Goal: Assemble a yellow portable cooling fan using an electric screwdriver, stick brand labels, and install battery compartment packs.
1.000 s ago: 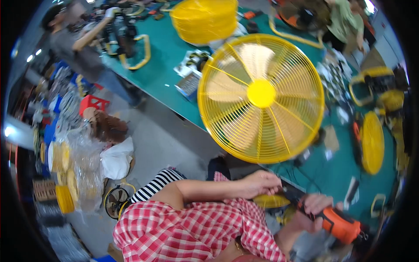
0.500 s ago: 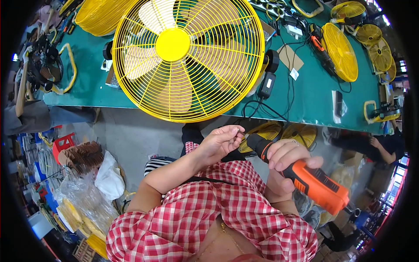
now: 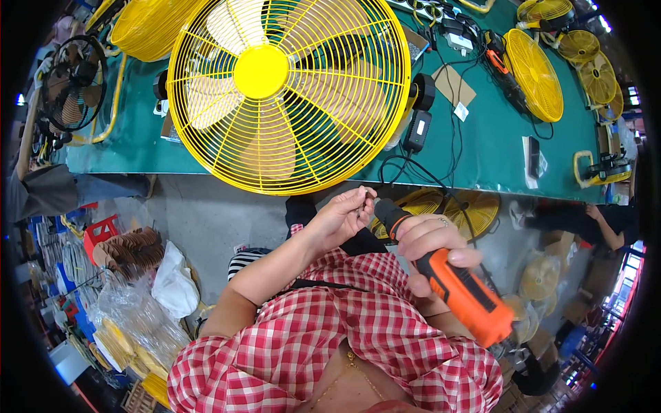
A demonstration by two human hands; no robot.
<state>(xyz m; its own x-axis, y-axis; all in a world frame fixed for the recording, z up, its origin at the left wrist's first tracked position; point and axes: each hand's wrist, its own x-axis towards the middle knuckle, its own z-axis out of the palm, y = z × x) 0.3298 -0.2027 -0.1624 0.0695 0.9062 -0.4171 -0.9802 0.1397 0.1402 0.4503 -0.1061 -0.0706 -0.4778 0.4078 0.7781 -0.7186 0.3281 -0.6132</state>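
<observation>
My right hand is wrapped round an orange and black electric screwdriver, whose black nose points up and left. Just off that tip, the fingers of my left hand are pinched together on something too small to make out. Both hands are in front of the table edge, below a large fan with a round yellow wire guard and pale blades. The fan stands on the table, its guard reaching over the front edge.
Cables and a black power adapter lie on the green table right of the fan. Another yellow guard and a second orange-black tool are farther right. At far left, a person's arm is beside a black fan.
My right hand has brought the electric screwdriver left, closer to my left fingertips. My left hand has risen slightly, still pinched. At far left, the black fan has been lifted upright.
</observation>
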